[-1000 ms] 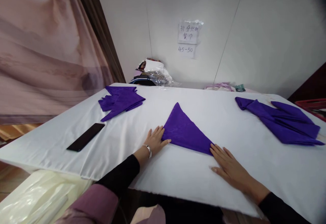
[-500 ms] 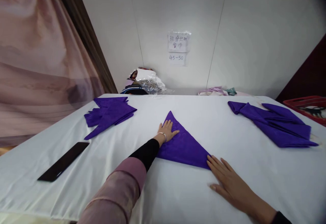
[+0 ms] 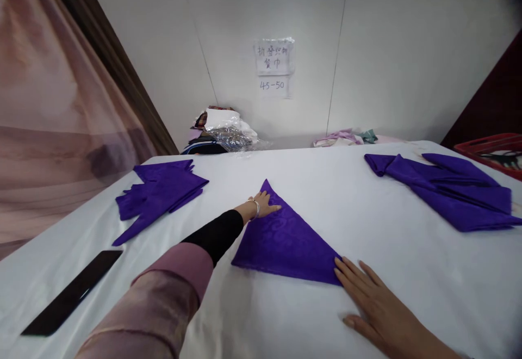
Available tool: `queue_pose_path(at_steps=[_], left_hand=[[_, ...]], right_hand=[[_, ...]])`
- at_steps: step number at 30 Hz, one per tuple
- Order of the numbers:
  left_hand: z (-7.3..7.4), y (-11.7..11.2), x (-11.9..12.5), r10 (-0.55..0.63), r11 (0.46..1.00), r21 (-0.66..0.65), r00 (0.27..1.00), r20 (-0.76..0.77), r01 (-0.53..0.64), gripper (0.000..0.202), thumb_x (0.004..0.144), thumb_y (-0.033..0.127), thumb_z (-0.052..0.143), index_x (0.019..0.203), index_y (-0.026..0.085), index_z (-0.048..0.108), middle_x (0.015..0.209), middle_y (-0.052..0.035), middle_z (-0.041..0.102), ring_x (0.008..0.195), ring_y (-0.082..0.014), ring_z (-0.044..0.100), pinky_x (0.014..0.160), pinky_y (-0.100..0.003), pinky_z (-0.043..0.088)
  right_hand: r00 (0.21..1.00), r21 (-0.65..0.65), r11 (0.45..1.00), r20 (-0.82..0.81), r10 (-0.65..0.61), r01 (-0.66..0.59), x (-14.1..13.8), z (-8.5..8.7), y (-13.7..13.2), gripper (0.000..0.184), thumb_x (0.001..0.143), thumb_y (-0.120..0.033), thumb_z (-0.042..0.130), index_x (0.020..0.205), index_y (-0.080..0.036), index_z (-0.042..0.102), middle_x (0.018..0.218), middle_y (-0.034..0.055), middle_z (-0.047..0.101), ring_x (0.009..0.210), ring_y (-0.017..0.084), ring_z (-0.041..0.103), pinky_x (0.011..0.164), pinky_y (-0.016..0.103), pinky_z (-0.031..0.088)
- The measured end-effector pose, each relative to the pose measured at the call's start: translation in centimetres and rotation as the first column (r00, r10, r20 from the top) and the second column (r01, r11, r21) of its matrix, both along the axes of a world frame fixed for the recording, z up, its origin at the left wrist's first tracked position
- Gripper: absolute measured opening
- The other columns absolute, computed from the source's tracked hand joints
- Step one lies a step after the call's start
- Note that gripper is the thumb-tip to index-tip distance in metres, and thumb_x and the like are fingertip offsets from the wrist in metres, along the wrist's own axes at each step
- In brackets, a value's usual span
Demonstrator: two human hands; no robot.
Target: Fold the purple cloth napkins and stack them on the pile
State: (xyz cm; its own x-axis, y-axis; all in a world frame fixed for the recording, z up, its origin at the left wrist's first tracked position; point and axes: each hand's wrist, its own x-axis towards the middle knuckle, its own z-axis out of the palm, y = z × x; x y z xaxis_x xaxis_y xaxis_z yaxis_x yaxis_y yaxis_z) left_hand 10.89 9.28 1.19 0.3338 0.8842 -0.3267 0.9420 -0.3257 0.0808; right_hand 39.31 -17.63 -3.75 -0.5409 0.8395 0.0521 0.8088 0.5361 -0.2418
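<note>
A purple cloth napkin (image 3: 291,245), folded to a triangle, lies flat on the white-covered table (image 3: 285,321) with its point facing the wall. My left hand (image 3: 264,205) rests flat on its upper left edge near that point, fingers spread. At the lower right corner, the fingertips of my right hand (image 3: 367,288) touch the cloth; its fingers are stretched out and the thumb is apart. A faint swirl pattern shows on the fabric. Neither hand grips anything.
Folded purple cloths (image 3: 163,187) lie at the left, and more purple cloth (image 3: 444,190) at the right. A dark flat slab (image 3: 73,293) sits front left. Beyond the far edge are bagged fabrics (image 3: 228,130), and a red basket (image 3: 489,146) stands far right.
The view has shifted, so the side items appear moved outward. My left hand has slid slightly along the napkin's left edge, baring more of the cloth. My right hand stays at the corner.
</note>
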Motion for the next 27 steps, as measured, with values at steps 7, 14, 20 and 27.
queue_pose_path(at_steps=[7,14,20,27], left_hand=[[-0.2,0.1,-0.1,-0.029,0.999,0.042,0.999,-0.023,0.03,0.086,0.079,0.071,0.029,0.144,0.014,0.024,0.155,-0.0136,0.015,0.142,-0.0296,0.012,0.113,-0.052,0.013],[-1.8,2.5,0.9,0.017,0.985,0.171,1.0,0.025,-0.021,0.084,0.084,0.068,0.018,0.145,0.011,0.022,0.155,-0.0116,0.015,0.143,-0.026,0.009,0.115,-0.048,0.011],[-2.5,4.5,0.9,0.082,0.977,0.193,0.994,0.066,-0.093,0.081,0.084,0.068,0.016,0.145,0.014,0.022,0.156,-0.0097,0.014,0.143,-0.026,0.008,0.114,-0.051,0.011],[-2.5,6.2,-0.3,0.204,0.953,0.206,0.973,0.109,-0.223,0.074,0.086,0.063,0.018,0.144,0.018,0.025,0.156,-0.008,0.014,0.143,-0.027,0.009,0.113,-0.056,0.01]], right_hand=[[1.0,0.101,0.995,-0.007,0.0,0.001,-0.3,0.0,-0.1,0.073,0.092,-0.044,0.044,0.148,-0.027,0.001,0.15,0.0045,0.026,0.137,0.027,0.028,0.113,0.05,0.024],[0.999,0.189,0.982,0.05,0.01,-0.019,-0.2,0.0,-0.2,0.073,0.092,-0.044,0.045,0.149,-0.024,0.004,0.149,0.006,0.03,0.136,0.026,0.031,0.112,0.046,0.028],[0.997,0.166,0.986,0.076,0.003,-0.015,-0.1,0.0,-0.4,0.072,0.092,-0.046,0.044,0.149,-0.023,0.006,0.15,0.0062,0.027,0.136,0.026,0.03,0.112,0.048,0.026],[0.998,0.129,0.992,0.055,0.005,-0.012,-0.2,0.4,-0.3,0.072,0.092,-0.045,0.044,0.149,-0.023,0.005,0.152,0.0058,0.023,0.138,0.026,0.026,0.114,0.049,0.02]])
